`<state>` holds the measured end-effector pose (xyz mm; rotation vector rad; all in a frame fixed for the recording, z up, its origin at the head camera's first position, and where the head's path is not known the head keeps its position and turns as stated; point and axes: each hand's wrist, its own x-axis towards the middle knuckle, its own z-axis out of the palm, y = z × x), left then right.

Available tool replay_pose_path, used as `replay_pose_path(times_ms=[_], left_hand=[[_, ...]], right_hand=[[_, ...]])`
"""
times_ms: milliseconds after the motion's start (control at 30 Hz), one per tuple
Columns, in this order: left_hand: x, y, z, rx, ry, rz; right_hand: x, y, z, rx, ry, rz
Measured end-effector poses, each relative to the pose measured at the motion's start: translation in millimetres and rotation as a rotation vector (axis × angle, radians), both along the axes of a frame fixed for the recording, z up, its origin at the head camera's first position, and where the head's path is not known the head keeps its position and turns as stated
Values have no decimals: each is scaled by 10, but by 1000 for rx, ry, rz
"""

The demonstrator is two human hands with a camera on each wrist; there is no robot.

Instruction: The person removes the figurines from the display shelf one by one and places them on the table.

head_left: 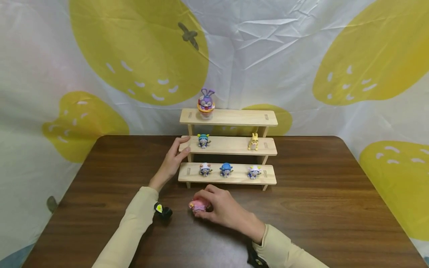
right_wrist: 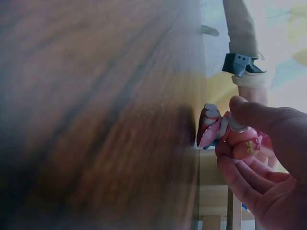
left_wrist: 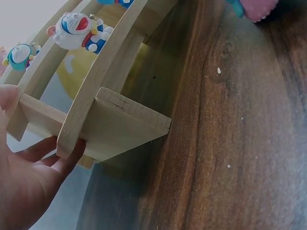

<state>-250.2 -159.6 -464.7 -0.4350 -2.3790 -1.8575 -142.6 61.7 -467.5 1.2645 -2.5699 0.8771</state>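
A three-tier wooden display stand point(head_left: 228, 146) holds several small figurines. My left hand point(head_left: 172, 160) grips the left end of its middle tier, thumb in front; the left wrist view shows the fingers around the board ends. In front of the stand my right hand point(head_left: 221, 206) pinches a pink figurine point(head_left: 200, 204) between thumb and fingers. The right wrist view has this pink figurine point(right_wrist: 240, 139) with its base close to the tabletop. On the bottom tier stand a white-hatted figurine point(head_left: 205, 169), a blue one point(head_left: 226, 170) and a yellow-horned white one point(head_left: 254, 172).
The middle tier carries a teal-hatted figurine point(head_left: 203, 140) and a yellow rabbit figurine point(head_left: 254, 142). A purple rabbit figurine point(head_left: 206, 104) stands at the top tier's left. The stand sits on a dark wooden table point(head_left: 328, 208), before a fruit-patterned cloth point(head_left: 228, 74).
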Motion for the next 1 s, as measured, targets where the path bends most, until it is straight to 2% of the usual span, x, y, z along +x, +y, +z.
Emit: replay_pose_path(times_ms=[533,767,1000], left_hand=[[1,8,-2,-2,1,7],[8,8,-8,2,-6,8],[-7,5,-21,-1,-1,5]], right_hand=[[46,6,22,48,-42,17],[68,31,61,99,4,2],[45,75,237,86,59,-10]])
